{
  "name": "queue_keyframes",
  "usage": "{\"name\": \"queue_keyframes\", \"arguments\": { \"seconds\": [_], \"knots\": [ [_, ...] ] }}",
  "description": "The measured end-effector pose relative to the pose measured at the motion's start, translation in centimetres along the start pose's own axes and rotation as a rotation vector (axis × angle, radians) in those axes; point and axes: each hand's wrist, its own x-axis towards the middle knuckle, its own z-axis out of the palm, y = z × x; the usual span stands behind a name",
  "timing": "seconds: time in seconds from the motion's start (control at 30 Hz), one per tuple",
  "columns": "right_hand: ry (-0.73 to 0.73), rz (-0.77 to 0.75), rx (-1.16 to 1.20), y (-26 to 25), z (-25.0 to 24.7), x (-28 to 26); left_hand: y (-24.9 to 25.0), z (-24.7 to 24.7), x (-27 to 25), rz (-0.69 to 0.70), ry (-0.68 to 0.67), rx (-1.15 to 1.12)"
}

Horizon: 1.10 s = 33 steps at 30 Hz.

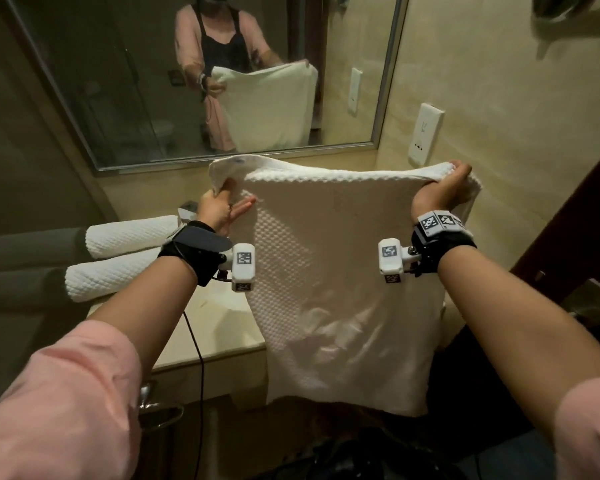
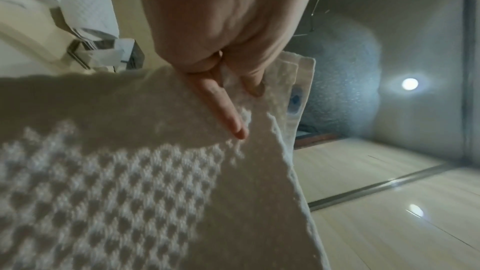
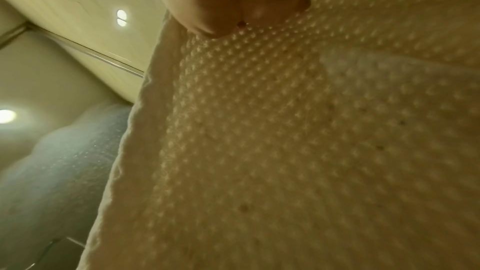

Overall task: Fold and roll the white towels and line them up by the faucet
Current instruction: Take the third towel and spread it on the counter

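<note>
both hands, left hand [image 1: 219,209] and right hand [image 1: 440,188], pinch the top corners of the white towel [image 1: 343,289], hanging above the worktop [image 1: 219,327]. if the fingers let go, it may slip down.

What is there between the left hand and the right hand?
In the head view, only the held towel spans the stretch from the left hand to the right hand; each grips a top corner.

White waffle-textured towel [image 1: 343,271]; two white rolled towels [image 1: 118,258] left of it, same pattern. Pink sleeves [image 1: 66,393], black wrist straps [image 1: 194,251], beige wall [image 1: 499,98].
</note>
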Motion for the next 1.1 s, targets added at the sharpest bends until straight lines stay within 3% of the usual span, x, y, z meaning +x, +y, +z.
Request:
{"name": "queue_keyframes", "arguments": {
  "seconds": [0.17,0.53,0.87,1.0,1.1],
  "knots": [
    [0.089,-0.072,-0.053,1.7,10.3,5.8,-2.5,2.1,9.7,-0.033,0.201,-0.017],
    [-0.212,-0.193,-0.408,9.4,26.3,14.4,-9.0,2.6,24.6,-0.163,0.505,0.085],
    [-0.651,-0.090,-0.863,19.7,31.3,18.9,-15.6,0.7,30.1,-0.383,0.582,0.252],
    [-0.728,-0.068,-0.944,22.5,32.4,19.9,-17.8,-0.5,31.1,-0.419,0.567,0.302],
    [-0.682,-0.045,-0.944,23.1,33.4,20.1,-18.7,-1.6,32.5,-0.467,0.597,0.241]
  ]
}}
